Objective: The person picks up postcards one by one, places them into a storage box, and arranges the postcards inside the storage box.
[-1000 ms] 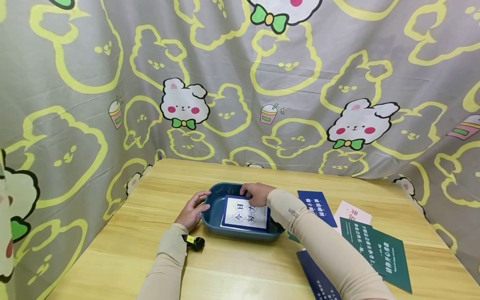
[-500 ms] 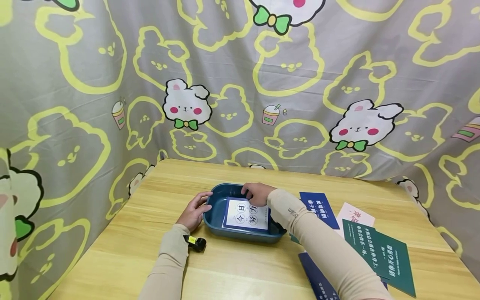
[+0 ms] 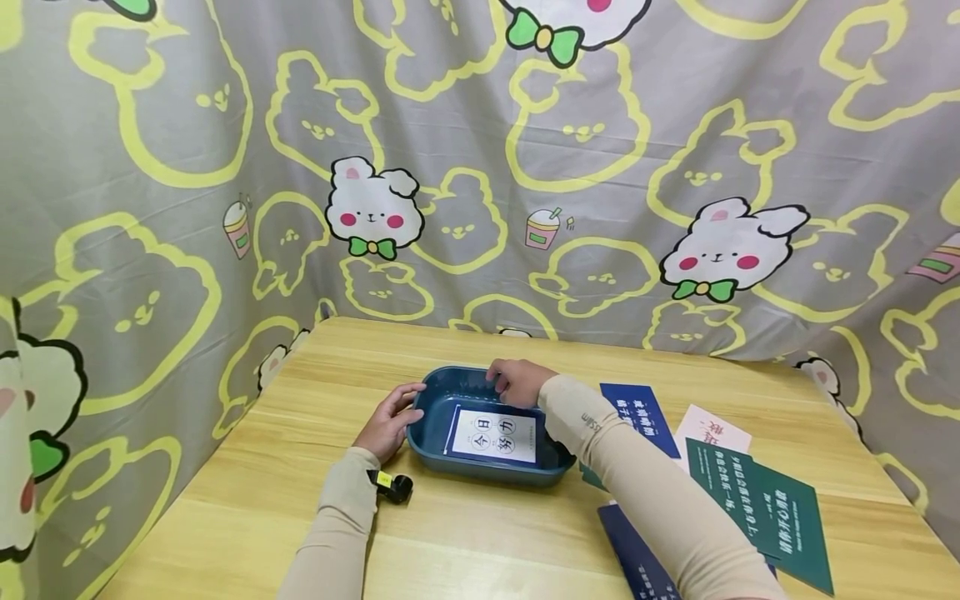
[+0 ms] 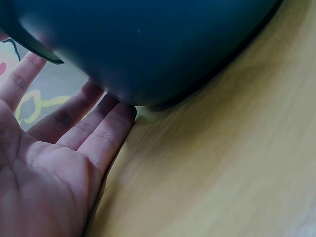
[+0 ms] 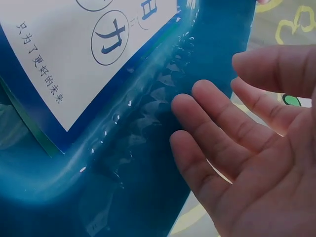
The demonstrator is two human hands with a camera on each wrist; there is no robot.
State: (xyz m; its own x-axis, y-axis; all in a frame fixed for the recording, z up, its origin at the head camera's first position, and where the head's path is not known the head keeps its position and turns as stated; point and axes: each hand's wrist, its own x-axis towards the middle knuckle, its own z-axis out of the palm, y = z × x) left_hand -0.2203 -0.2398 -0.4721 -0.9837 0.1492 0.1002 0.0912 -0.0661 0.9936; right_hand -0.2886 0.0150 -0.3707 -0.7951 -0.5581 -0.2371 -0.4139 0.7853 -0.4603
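Observation:
My left hand (image 3: 386, 423) rests at the left end of a dark teal plastic basin (image 3: 431, 446). Its fingers are fairly straight and touch the basin's outer wall in the left wrist view. Inside the basin lies a white card with a blue border (image 3: 497, 435) and large circled Chinese characters. At the basin's far side, over the rim, is my right hand (image 3: 523, 382). In the right wrist view its loosely bent fingers (image 5: 217, 123) hold nothing and stand apart from the card. A green edge (image 5: 34, 128) shows beneath the card there.
Right of the basin lie loose cards: a blue card (image 3: 637, 408), a pink card (image 3: 720, 427), overlapping green cards (image 3: 795, 517) and a dark blue card (image 3: 630, 550), partly under my right forearm. A wrist camera (image 3: 393, 485) sits by my left wrist. A patterned curtain (image 3: 480, 125) hangs behind.
My right hand has drawn back from the card toward the basin's far rim. The card has settled lower in the basin, and its far edge shows more. My left hand stays in place.

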